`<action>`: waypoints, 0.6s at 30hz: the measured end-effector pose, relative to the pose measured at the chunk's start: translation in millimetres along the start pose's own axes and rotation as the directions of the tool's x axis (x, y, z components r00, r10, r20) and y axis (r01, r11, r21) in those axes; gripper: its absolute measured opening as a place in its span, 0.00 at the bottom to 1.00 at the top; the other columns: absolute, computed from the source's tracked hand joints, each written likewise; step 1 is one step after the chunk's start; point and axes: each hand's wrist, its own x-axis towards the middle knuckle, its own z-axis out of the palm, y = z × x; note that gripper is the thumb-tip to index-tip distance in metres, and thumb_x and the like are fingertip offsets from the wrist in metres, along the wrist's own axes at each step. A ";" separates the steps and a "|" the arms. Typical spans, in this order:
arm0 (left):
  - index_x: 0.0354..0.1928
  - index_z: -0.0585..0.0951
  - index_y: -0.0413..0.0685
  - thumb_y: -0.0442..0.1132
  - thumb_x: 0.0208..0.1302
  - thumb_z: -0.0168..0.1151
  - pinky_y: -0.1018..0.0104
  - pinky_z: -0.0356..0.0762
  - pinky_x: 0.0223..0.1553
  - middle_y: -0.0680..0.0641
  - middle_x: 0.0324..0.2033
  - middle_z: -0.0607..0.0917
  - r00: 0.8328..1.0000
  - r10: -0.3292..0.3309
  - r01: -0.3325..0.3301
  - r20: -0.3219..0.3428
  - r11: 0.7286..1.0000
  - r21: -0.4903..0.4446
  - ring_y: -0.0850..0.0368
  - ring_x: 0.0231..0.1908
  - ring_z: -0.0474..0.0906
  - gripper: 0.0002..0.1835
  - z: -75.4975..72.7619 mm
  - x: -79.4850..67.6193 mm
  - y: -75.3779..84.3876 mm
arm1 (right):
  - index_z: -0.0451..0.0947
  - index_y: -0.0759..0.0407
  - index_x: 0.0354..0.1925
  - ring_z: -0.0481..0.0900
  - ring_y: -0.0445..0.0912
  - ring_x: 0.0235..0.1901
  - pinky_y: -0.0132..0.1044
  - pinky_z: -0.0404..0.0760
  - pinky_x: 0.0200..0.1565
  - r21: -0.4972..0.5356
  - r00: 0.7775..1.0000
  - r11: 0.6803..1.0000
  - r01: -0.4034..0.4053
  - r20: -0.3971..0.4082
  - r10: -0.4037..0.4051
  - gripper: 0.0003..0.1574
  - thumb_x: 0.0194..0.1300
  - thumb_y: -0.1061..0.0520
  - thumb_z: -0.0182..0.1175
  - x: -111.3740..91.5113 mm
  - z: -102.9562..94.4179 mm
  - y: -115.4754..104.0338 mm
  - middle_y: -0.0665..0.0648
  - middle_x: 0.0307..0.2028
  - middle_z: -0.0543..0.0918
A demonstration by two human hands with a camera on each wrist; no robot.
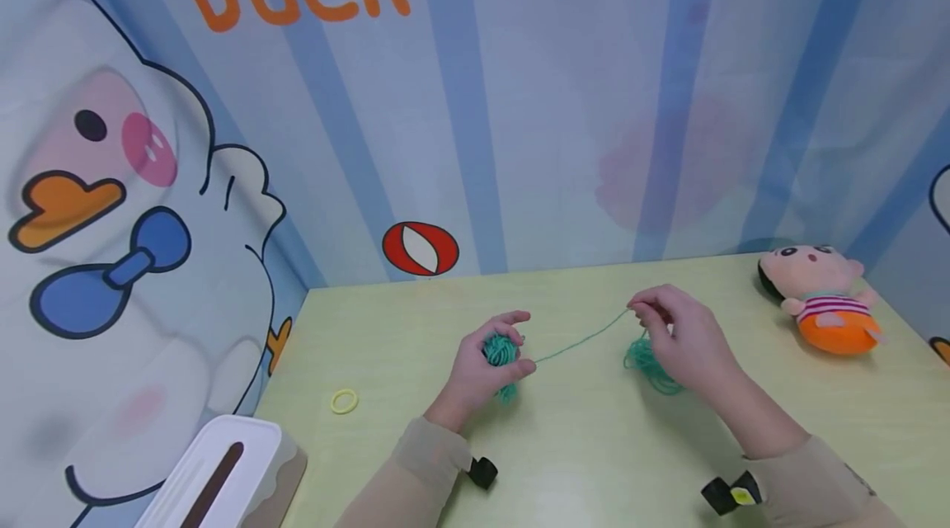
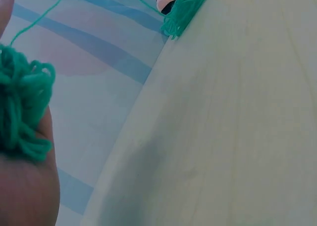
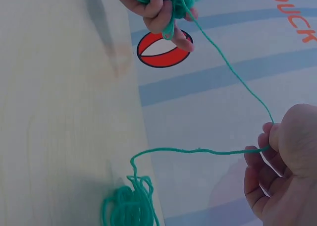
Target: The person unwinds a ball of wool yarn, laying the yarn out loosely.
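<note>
My left hand (image 1: 478, 363) holds a bundle of green yarn (image 1: 500, 351) against the palm, its fingers curled around it in the right wrist view. Between thumb and fingertips, my right hand (image 1: 686, 334) pinches the yarn strand (image 1: 582, 340) that runs across from that bundle. From the right fingertips the strand carries on to a second, looser heap of green yarn (image 3: 130, 206). In the head view this heap shows just below and left of the right hand, partly covered by it. The left wrist view catches only part of the left hand (image 2: 29, 191) and its yarn.
A yellow ring (image 1: 344, 402) lies on the pale table (image 1: 564, 462) left of my left hand. At the lower left stands a white box with a slot (image 1: 256, 445). A plush doll (image 1: 824, 301) lies at the back right, before a printed curtain (image 1: 549, 99).
</note>
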 end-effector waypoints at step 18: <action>0.55 0.79 0.47 0.40 0.75 0.73 0.67 0.87 0.43 0.49 0.50 0.84 0.978 0.014 -0.037 -0.207 0.994 -0.108 0.53 0.41 0.82 0.15 -2.8 0.3 -2.9 | 0.83 0.65 0.58 0.82 0.43 0.36 0.29 0.81 0.31 -0.100 0.971 0.969 -0.228 0.053 0.234 0.16 0.86 0.56 0.56 -26.8 -43.4 62.8 0.66 0.47 0.90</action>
